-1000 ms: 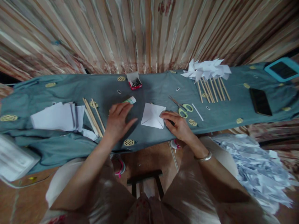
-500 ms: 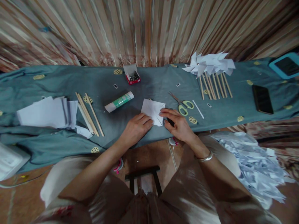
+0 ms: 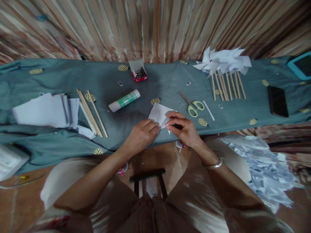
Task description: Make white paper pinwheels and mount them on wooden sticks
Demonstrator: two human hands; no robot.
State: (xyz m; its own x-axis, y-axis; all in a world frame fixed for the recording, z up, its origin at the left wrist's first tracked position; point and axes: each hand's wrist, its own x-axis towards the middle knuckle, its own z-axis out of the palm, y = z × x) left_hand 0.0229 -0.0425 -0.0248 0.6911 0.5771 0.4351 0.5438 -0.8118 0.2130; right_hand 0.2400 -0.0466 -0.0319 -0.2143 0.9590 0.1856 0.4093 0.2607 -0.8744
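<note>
A white square of paper point(image 3: 158, 112) lies at the table's front edge, turned at an angle, with a loose corner sticking out below. My left hand point(image 3: 143, 133) presses on its lower left part, fingers together over the paper. On the other side, my right hand point(image 3: 182, 127) pinches a corner flap of the paper between thumb and fingertips. Right of the paper sit scissors point(image 3: 193, 105) with green handles and a thin white paper strip point(image 3: 209, 110). A glue stick point(image 3: 124, 100) with a green label lies to the upper left.
An open red box point(image 3: 140, 75) holds small metal pins. Paper pinwheels point(image 3: 223, 61) on wooden sticks lie at the back right, beside a phone point(image 3: 278, 101) and a blue-framed device point(image 3: 301, 66). Left are stacked paper sheets point(image 3: 43, 111) and loose sticks point(image 3: 89, 113). Folded paper point(image 3: 267, 171) is heaped at lower right.
My right hand has lifted and curled a corner of the paper inward, its fingertips now pinched closer together. The paper has turned slightly; my left hand stays on it. The view has shifted a little.
</note>
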